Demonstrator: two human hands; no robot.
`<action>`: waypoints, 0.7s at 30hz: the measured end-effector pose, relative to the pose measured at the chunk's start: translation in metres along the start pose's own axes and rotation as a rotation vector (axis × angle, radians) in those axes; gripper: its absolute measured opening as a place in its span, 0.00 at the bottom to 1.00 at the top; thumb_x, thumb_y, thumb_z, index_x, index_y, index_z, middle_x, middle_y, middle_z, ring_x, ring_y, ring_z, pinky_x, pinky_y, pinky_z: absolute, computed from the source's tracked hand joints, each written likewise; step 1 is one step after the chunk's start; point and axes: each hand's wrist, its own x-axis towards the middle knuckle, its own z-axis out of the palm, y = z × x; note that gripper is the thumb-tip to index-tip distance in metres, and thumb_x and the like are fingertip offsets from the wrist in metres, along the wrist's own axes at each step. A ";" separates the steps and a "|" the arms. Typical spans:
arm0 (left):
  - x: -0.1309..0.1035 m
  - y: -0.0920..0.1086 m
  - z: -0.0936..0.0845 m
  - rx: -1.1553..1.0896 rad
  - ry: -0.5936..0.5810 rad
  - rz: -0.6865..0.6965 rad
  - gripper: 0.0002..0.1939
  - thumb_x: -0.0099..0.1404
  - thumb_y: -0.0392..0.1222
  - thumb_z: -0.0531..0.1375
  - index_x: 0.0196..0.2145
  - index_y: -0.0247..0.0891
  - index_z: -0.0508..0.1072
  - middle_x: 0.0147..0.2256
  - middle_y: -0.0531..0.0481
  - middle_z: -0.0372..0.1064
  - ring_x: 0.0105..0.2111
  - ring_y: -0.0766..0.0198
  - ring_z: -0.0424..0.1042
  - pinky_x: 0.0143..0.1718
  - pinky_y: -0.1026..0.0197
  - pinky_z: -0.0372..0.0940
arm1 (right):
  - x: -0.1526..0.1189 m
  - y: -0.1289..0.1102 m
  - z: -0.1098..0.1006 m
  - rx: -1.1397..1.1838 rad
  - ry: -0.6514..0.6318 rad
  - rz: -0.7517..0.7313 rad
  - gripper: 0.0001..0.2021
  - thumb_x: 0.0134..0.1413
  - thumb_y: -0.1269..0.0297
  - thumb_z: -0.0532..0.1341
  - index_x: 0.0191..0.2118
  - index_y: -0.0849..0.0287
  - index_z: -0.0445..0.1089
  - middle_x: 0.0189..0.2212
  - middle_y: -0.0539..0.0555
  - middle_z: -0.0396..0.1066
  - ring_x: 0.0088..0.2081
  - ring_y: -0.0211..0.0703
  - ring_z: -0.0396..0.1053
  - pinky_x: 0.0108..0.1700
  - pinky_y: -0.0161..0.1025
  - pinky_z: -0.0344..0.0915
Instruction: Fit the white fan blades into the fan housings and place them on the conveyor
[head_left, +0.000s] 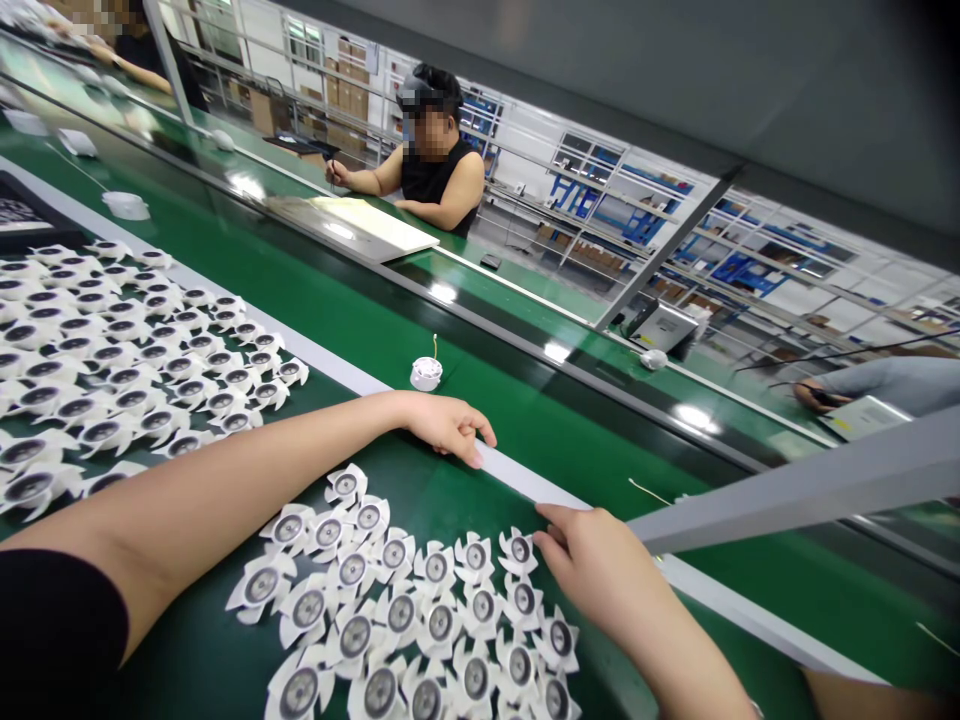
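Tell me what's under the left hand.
The left hand covers part of the white rail, which shows on both sides; anything else directly beneath cannot be seen.

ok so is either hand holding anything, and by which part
Nothing is visibly held; the left hand and right hand are both at the white strip.

Two bare hands: one left hand (442,425), one right hand (592,565). Toward the near edge of the worktop (187,660) lie about twenty-three white fan wheels (401,611). A second spread (135,398), toward the left edge, numbers several dozen, too crowded to count exactly. One round white housing (426,374) stands just beyond the left hand. Three co-workers (450,195) show, one light panel (382,224).
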 end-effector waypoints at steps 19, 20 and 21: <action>0.001 -0.003 -0.001 -0.013 -0.006 -0.001 0.34 0.57 0.55 0.68 0.56 0.38 0.67 0.27 0.56 0.64 0.22 0.68 0.63 0.21 0.66 0.58 | 0.067 0.084 0.035 0.072 0.326 -0.084 0.20 0.61 0.71 0.50 0.52 0.69 0.74 0.56 0.66 0.68 0.58 0.53 0.66 0.63 0.47 0.59; 0.001 -0.003 -0.001 -0.011 -0.006 -0.004 0.34 0.57 0.56 0.68 0.56 0.38 0.67 0.27 0.56 0.64 0.22 0.68 0.64 0.22 0.66 0.59 | 0.071 0.086 0.039 0.059 0.328 -0.072 0.20 0.61 0.71 0.50 0.53 0.70 0.73 0.58 0.66 0.66 0.60 0.53 0.64 0.64 0.47 0.59; 0.001 -0.003 -0.001 -0.010 -0.007 -0.007 0.34 0.57 0.56 0.68 0.56 0.39 0.67 0.27 0.56 0.64 0.23 0.68 0.64 0.22 0.66 0.59 | 0.074 0.087 0.043 0.045 0.332 -0.056 0.21 0.61 0.71 0.51 0.55 0.71 0.71 0.61 0.67 0.63 0.62 0.55 0.61 0.64 0.47 0.57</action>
